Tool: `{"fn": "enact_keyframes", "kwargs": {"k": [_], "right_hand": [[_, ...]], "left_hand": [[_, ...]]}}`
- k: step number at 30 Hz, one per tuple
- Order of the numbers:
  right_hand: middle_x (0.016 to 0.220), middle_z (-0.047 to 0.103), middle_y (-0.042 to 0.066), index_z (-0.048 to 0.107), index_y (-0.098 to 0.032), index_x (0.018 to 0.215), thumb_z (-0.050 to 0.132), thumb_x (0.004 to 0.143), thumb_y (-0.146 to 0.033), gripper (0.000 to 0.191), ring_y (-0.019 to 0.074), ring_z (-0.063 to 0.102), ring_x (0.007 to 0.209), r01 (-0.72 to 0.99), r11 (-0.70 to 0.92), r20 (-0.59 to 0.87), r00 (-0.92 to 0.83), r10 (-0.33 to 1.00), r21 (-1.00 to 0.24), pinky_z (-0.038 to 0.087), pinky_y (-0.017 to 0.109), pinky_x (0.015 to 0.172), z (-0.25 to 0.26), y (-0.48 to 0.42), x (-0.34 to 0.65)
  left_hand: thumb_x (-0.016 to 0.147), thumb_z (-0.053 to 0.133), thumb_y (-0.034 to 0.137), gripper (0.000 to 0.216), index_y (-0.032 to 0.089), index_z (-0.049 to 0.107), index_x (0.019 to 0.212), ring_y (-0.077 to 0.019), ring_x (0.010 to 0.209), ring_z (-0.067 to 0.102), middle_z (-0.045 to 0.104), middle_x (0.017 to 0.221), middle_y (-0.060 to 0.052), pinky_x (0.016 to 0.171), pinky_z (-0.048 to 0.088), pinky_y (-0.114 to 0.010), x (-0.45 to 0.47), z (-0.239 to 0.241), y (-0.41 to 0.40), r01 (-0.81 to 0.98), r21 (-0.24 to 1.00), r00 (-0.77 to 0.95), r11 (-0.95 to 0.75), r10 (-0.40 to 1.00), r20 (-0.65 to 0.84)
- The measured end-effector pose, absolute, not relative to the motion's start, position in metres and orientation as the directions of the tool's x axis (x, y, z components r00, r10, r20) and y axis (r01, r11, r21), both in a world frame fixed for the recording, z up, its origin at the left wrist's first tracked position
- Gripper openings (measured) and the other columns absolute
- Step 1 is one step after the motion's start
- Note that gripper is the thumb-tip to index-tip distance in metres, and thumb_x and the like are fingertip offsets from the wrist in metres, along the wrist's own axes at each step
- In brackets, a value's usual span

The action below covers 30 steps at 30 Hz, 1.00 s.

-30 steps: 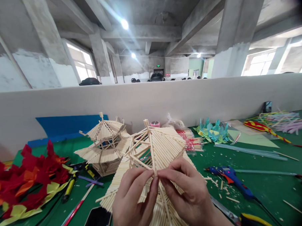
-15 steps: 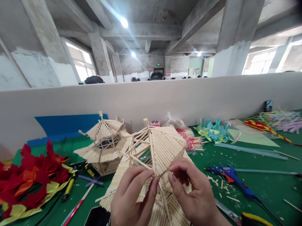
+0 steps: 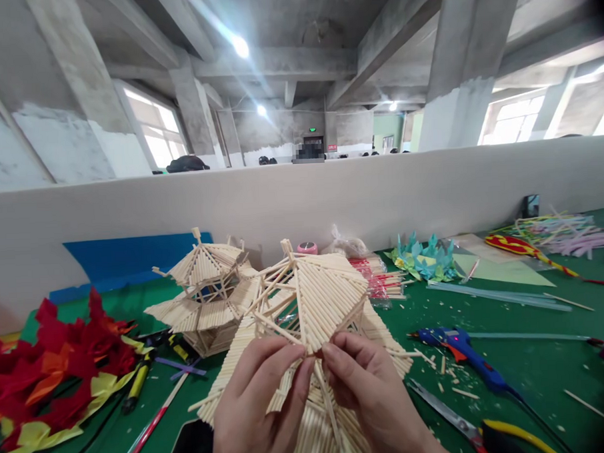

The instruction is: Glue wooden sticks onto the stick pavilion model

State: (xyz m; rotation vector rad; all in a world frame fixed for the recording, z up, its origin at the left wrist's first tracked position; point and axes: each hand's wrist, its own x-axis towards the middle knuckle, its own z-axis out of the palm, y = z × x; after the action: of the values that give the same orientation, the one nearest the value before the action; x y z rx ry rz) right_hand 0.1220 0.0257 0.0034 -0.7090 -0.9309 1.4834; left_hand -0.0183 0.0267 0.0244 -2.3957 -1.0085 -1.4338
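Note:
A pagoda roof model made of thin wooden sticks point(image 3: 310, 299) is in front of me, tilted up over a wider stick tier below it. My left hand point(image 3: 260, 408) pinches the lower edge of the upper roof with thumb and fingertips. Beside it, my right hand point(image 3: 369, 397) has its fingertips closed on the same edge. The fingertips of both hands nearly meet under the roof's rim. A second, smaller stick pagoda point(image 3: 205, 291) stands upright behind and to the left.
On the green table point(image 3: 529, 377) lie a blue glue gun point(image 3: 462, 353), scissors with yellow handles point(image 3: 481, 432), a phone point(image 3: 192, 452), red and yellow paper flowers point(image 3: 53, 371), teal paper flowers point(image 3: 423, 261), a bag of sticks point(image 3: 379, 276) and loose sticks. A white partition point(image 3: 301, 200) runs behind.
My right hand had opened away from the roof edge half a second ago and is back pinching it beside my left. The view has tilted slightly.

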Motion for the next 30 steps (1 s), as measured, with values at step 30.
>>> {"fn": "enact_keyframes", "kwargs": {"k": [30], "right_hand": [[0.048,0.042,-0.008,0.048,-0.015,0.057,0.066,0.069,-0.038,0.032,0.0026,0.025,0.041,-0.527,-0.025,0.040,-0.113,0.993,-0.850,0.015,0.019,0.041,0.0082,0.0266,0.1189]], "left_hand": [[0.074,0.057,0.003,0.018,0.005,0.060,0.092,-0.0185,0.079,0.051,0.056,0.086,-0.011,0.067,0.045,-0.032,-0.0193,0.0223,0.0318,0.654,-0.185,0.483,-0.733,0.217,0.848]]}}
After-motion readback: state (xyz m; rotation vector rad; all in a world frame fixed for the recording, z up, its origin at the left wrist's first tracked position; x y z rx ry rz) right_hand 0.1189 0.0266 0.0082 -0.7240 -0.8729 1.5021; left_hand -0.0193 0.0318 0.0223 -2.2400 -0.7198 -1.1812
